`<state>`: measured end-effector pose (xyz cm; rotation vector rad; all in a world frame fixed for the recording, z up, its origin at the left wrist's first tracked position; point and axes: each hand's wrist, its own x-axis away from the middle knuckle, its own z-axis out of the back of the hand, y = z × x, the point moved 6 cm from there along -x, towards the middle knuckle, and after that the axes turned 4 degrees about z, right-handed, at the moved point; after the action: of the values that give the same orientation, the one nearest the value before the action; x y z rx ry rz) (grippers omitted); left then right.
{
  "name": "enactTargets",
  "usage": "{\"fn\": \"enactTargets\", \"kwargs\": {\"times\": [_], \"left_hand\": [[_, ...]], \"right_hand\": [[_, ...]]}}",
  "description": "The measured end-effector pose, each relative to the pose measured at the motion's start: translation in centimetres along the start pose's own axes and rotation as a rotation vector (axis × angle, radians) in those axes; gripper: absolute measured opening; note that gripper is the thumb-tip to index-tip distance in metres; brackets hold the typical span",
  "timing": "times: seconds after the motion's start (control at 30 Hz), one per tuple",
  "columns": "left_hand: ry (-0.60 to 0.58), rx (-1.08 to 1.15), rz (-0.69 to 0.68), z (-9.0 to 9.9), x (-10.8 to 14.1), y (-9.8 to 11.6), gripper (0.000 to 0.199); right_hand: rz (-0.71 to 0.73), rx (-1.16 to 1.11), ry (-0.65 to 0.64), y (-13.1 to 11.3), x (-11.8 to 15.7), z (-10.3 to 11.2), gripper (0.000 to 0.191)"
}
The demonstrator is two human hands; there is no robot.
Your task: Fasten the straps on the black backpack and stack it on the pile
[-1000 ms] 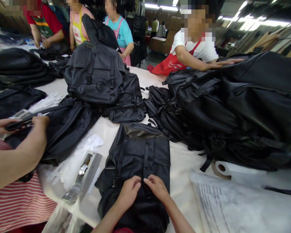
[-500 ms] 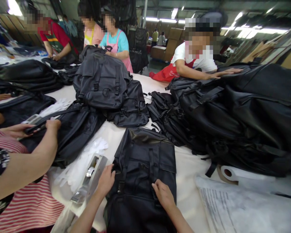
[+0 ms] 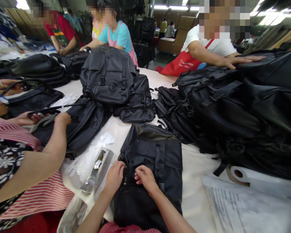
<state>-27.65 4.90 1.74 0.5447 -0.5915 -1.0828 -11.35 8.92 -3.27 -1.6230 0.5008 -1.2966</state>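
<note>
A black backpack lies flat in front of me, its front with straps and buckles facing up. At its left edge my left hand is closed, fingertips pinched together by the side strap. Over the front panel, just to the right, my right hand has its fingers curled in; whatever is between them is too small or hidden to make out. A strap runs down the bag's right half, beyond my right hand. Close to my left forearm stands a grey tape dispenser with shiny metal parts.
Black bags are heaped at the right, and more backpacks are stacked ahead. A white paper roll and a printed plastic bag lie right. Co-workers stand around the table; one in a striped apron works close on my left.
My right hand has moved left across the backpack, closer to my left hand, and its fingers have curled. My left hand stays by the bag's left edge. The view has shifted slightly.
</note>
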Motion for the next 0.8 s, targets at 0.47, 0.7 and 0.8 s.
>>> {"fn": "enactTargets", "kwargs": {"times": [0.47,0.7,0.8], "left_hand": [[0.021,0.281,0.185,-2.9,1.0,-1.3,0.026],[0.068,0.395,0.196,-3.8,0.8,-2.5,0.029],[0.049,0.440,0.206,-4.0,0.8,-2.8,0.037]], "right_hand": [[0.060,-0.083,0.186,0.8,0.4,-2.5,0.043],[-0.072,-0.184,0.100,1.2,-1.6,-2.9,0.032],[-0.014,-0.217,0.022,0.7,-1.0,-3.1,0.031]]}}
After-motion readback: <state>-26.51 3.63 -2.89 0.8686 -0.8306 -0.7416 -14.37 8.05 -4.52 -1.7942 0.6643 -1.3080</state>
